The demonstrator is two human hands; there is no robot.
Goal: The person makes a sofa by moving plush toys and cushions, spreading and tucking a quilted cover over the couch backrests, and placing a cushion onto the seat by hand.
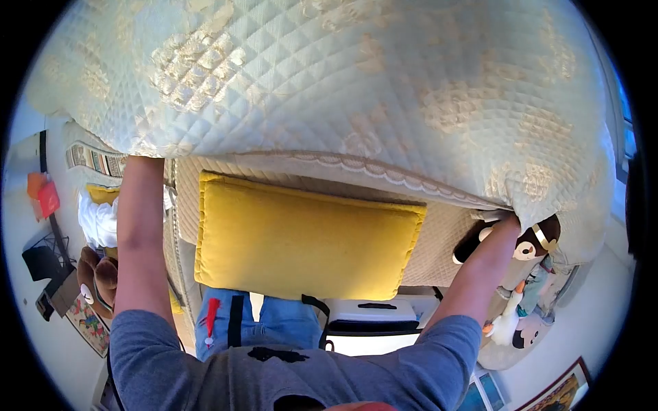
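Observation:
A pale blue-and-cream quilted bedspread (329, 82) with a lace-trimmed edge is held raised in front of me, across the upper part of the view. My left hand (145, 162) grips its edge at the left; the fabric covers the fingers. At the right, my right hand (508, 222) is closed on the other end of the edge, where the cloth bunches into folds, and its fingers are mostly hidden too. Between my arms a yellow rectangular cushion (308, 236) lies on a beige quilted surface (439, 253), below the bedspread's edge.
Close to my right wrist is a dark brown plush toy (541, 236), with a white plush goose (506, 323) lower down. Left of my left arm are a white cloth (99, 219) and a brown plush toy (99, 277). A white boxy item (373, 314) is near my legs.

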